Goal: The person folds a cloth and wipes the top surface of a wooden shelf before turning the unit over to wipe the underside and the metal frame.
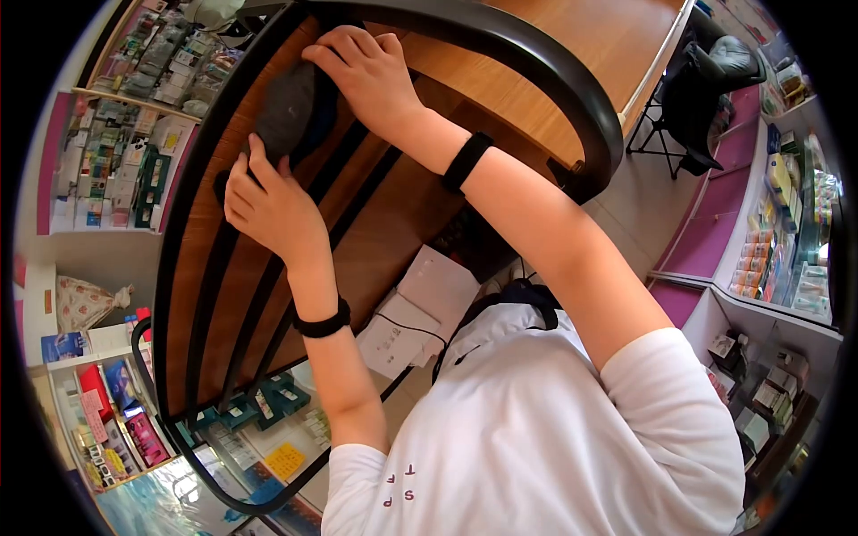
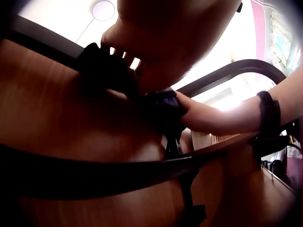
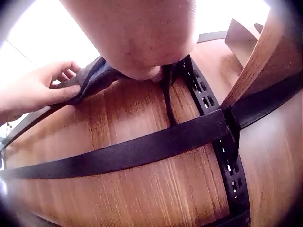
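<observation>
A dark grey cloth piece [image 1: 284, 112] with a blue-black side lies against a brown wooden panel [image 1: 201, 330] crossed by black bars. My left hand [image 1: 273, 205] pinches its lower end; in the right wrist view the thumb lies over the cloth [image 3: 97, 78] and the fingers go behind it. At its upper end my right hand [image 1: 371, 85] holds the cloth, fingers bent over the edge. From the right hand a thin dark strap [image 3: 169, 101] hangs down the wood. Much of the right hand's grip is hidden behind the hand itself.
A curved black metal frame [image 1: 536, 76] surrounds the panel. Beyond it is a wooden tabletop [image 1: 572, 36]. White boxes [image 1: 420, 308] with a cable lie below, near my body. Stocked shelves [image 1: 116, 161] line the left, glass cases [image 1: 778, 232] the right, and a black chair [image 1: 697, 98] stands behind.
</observation>
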A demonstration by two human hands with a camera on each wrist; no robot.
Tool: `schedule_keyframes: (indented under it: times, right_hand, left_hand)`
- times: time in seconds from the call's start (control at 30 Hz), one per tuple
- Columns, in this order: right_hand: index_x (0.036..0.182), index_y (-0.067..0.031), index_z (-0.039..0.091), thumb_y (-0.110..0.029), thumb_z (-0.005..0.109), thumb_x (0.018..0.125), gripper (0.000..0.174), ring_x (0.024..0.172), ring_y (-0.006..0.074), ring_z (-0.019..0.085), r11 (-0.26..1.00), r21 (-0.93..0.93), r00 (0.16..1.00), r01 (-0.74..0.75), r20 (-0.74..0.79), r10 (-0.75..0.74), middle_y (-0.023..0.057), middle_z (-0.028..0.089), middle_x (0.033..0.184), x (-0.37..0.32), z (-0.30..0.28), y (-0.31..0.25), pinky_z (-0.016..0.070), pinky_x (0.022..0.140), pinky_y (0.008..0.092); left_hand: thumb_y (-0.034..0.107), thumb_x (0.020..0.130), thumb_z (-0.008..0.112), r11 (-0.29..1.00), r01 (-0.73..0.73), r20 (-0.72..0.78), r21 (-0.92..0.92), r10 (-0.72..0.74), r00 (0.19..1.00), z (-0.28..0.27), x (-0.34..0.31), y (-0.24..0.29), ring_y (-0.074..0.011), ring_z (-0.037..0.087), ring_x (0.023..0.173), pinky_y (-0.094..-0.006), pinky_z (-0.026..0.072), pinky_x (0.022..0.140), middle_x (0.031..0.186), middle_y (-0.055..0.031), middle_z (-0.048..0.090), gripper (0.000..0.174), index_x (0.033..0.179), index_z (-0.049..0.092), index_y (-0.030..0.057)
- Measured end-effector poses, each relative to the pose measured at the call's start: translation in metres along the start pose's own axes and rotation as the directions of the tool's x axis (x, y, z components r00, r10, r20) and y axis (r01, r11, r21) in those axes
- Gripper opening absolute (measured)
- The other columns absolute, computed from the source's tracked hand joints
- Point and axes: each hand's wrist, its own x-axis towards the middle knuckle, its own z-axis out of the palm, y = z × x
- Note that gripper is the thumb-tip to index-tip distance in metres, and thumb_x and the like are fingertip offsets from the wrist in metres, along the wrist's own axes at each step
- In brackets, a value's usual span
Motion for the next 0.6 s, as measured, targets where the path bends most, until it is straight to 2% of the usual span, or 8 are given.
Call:
schedule_keyframes:
  times: [0.07,0.17,0.4,0.43,0.47,0.53,0.6]
  right_hand:
    - [0.127,-0.0248,0.069,-0.001,0.072,0.086,0.047,0.128,0.017,0.061,0.999,0.042,1.0,-0.01,-0.01,0.011,-0.004,0.066,0.126,-0.003,0.0,0.001,0.0425,0.094,0.0404]
    - [0.125,-0.0237,0.072,0.002,0.071,0.086,0.047,0.128,0.0168,0.062,0.991,0.132,0.999,-0.029,-0.019,0.032,-0.0042,0.069,0.127,-0.003,-0.004,0.003,0.0428,0.092,0.0396]
    - [0.121,-0.0177,0.075,0.006,0.067,0.087,0.042,0.122,0.0192,0.065,0.943,0.328,0.997,-0.055,-0.033,0.07,-0.0031,0.072,0.127,-0.019,-0.024,-0.001,0.0476,0.09,0.0406]
    - [0.124,-0.0153,0.073,0.005,0.068,0.087,0.043,0.121,0.0232,0.065,0.934,0.336,0.988,-0.123,0.126,0.085,-0.0001,0.071,0.129,-0.032,-0.032,-0.004,0.0481,0.092,0.043]
    - [0.124,-0.0153,0.073,0.005,0.068,0.087,0.043,0.121,0.0232,0.065,0.934,0.335,0.989,-0.124,0.124,0.086,-0.0001,0.071,0.129,-0.048,-0.033,-0.01,0.0481,0.092,0.043]
    - [0.126,-0.0127,0.07,0.004,0.069,0.086,0.044,0.123,0.0281,0.065,0.865,0.353,0.913,-0.358,0.327,0.244,0.0042,0.07,0.129,-0.076,-0.033,-0.018,0.0489,0.098,0.0452]
    - [0.127,-0.0114,0.069,0.004,0.07,0.085,0.045,0.124,0.0293,0.065,0.885,0.327,0.926,-0.332,0.292,0.24,0.0061,0.07,0.13,-0.084,-0.033,-0.02,0.0484,0.102,0.0468]
  left_hand:
    - [0.025,0.101,0.079,0.993,0.026,-0.064,-0.113,-0.034,0.997,0.0,-0.005,-0.002,-0.0277,0.063,0.121,-0.0456,0.0502,0.098,0.128,-0.0027,0.063,0.047,0.145,0.066,0.0185]
    - [0.026,0.102,0.077,0.98,0.031,-0.062,-0.197,-0.044,0.997,-0.002,-0.003,-0.007,-0.0263,0.065,0.118,-0.0447,0.0514,0.097,0.127,-0.0019,0.065,0.042,0.143,0.07,0.0208]
    - [0.024,0.103,0.074,0.937,-0.073,-0.042,-0.342,0.062,0.997,-0.003,0.018,-0.022,-0.0278,0.071,0.109,-0.0428,0.0547,0.094,0.123,-0.0047,0.074,0.037,0.139,0.073,0.0156]
    - [0.023,0.104,0.072,0.931,-0.075,-0.011,-0.358,0.075,0.997,-0.001,0.023,-0.019,-0.0285,0.072,0.108,-0.0429,0.0551,0.094,0.122,-0.0053,0.075,0.036,0.139,0.072,0.015]
    - [0.022,0.104,0.071,0.924,-0.077,0.02,-0.375,0.091,0.996,0.001,0.028,-0.015,-0.0291,0.073,0.106,-0.043,0.0554,0.093,0.121,-0.0058,0.076,0.036,0.14,0.072,0.0143]
    - [0.021,0.104,0.069,0.925,-0.091,0.036,-0.369,0.112,0.993,0.005,0.036,-0.005,-0.0288,0.073,0.107,-0.0426,0.0556,0.093,0.121,-0.0052,0.075,0.036,0.14,0.072,0.0146]
    - [0.02,0.104,0.068,0.923,-0.107,0.049,-0.369,0.134,0.99,0.011,0.045,0.007,-0.0284,0.073,0.107,-0.0423,0.0559,0.093,0.121,-0.0046,0.075,0.036,0.14,0.072,0.0148]
